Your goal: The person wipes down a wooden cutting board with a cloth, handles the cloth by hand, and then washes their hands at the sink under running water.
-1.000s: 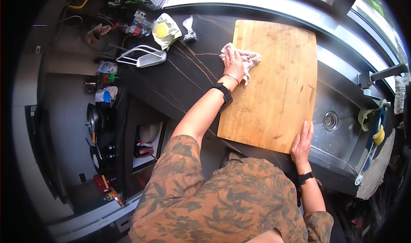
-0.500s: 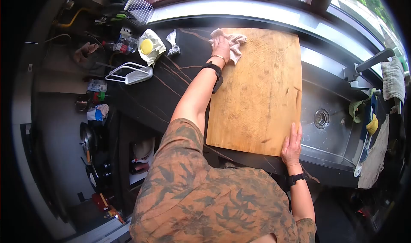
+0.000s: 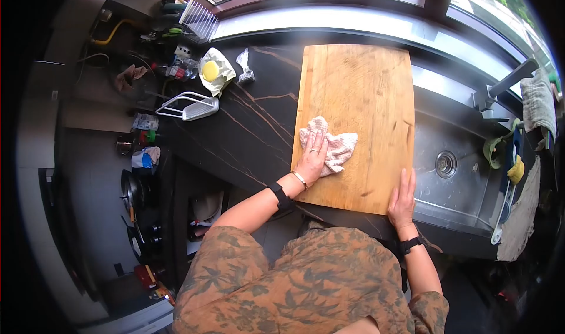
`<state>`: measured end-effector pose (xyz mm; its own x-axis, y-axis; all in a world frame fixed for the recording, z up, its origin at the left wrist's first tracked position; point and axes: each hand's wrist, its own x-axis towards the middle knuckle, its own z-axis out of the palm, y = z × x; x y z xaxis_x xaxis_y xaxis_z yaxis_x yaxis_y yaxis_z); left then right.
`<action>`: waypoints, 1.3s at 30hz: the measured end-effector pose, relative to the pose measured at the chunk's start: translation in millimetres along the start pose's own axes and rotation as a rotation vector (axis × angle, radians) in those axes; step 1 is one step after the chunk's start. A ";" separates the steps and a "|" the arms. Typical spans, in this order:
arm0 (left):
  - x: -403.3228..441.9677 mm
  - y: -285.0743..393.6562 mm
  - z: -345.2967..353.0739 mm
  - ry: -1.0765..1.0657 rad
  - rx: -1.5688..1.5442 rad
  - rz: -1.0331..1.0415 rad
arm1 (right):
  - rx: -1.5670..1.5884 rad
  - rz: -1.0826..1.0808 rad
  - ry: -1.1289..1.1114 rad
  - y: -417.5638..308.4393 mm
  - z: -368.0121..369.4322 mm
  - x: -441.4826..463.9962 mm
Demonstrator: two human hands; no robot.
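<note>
Wiping looks to be the step in hand at the broad black countertop with brown veins point(image 3: 218, 143)

Any further stroke would, I judge, call for flat, even pressure and a well-steadied board.

The large rectangular honey-brown wooden board point(image 3: 371, 104) lies flat on the countertop, its right side beside the grey metal sink point(image 3: 434, 137); whether it overhangs the basin I cannot tell. Its face carries fine scratches and streaks, with darker blotches towards the right side and the near end.

The right hand point(image 3: 402, 206) rests on the board's near right corner, fingers straight, unclenched; whether the thumb hooks the edge is hidden. The left hand point(image 3: 312, 159) is spread, fingers extended, pressing from above rather than clutching.

Beneath it sits the small pinkish-white textured cloth point(image 3: 340, 149), rumpled into loose folds, on the board's left part, nearer the person than the window.
</note>
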<state>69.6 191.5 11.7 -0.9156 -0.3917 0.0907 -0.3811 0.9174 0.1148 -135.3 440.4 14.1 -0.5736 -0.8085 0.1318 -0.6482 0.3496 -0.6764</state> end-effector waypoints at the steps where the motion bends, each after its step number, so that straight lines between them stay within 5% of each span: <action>1: 15.0 -9.1 -2.2 -0.036 0.021 0.024 | 0.005 0.005 -0.006 0.1 -0.6 -0.1; 12: 222.7 -133.3 14.8 -0.124 0.040 -0.298 | 0.002 0.009 -0.006 0.8 -1.1 1.4; 17: 274.8 -175.4 50.2 0.010 0.065 -0.480 | -0.005 0.031 -0.029 -0.1 -2.5 2.0; 22: 312.4 -150.5 15.9 -0.056 0.002 -0.684 | 0.024 0.053 -0.037 0.9 -4.0 2.3; 28: 351.5 -68.4 33.4 -0.027 -0.076 -0.631 | 0.052 0.053 -0.044 1.9 -4.6 2.0; 30: 365.9 -51.5 86.0 0.183 -0.276 -0.747 | 0.045 0.042 -0.039 2.7 -3.5 3.3; 32: 361.7 7.0 41.1 0.003 -0.257 -0.597 | 0.052 0.055 -0.045 2.0 -3.4 3.1; 35: 389.6 32.6 106.6 0.224 -0.426 -0.601 | 0.038 0.046 -0.042 2.9 -4.0 3.1; 39: 367.2 29.2 90.2 0.113 -0.237 -0.126 | 0.051 0.055 -0.044 2.4 -2.5 2.1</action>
<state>-289.3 80.9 -40.9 -0.8377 -0.5192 0.1691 -0.4383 0.8240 0.3590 -139.4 440.7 14.5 -0.5840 -0.8093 0.0623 -0.5898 0.3703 -0.7176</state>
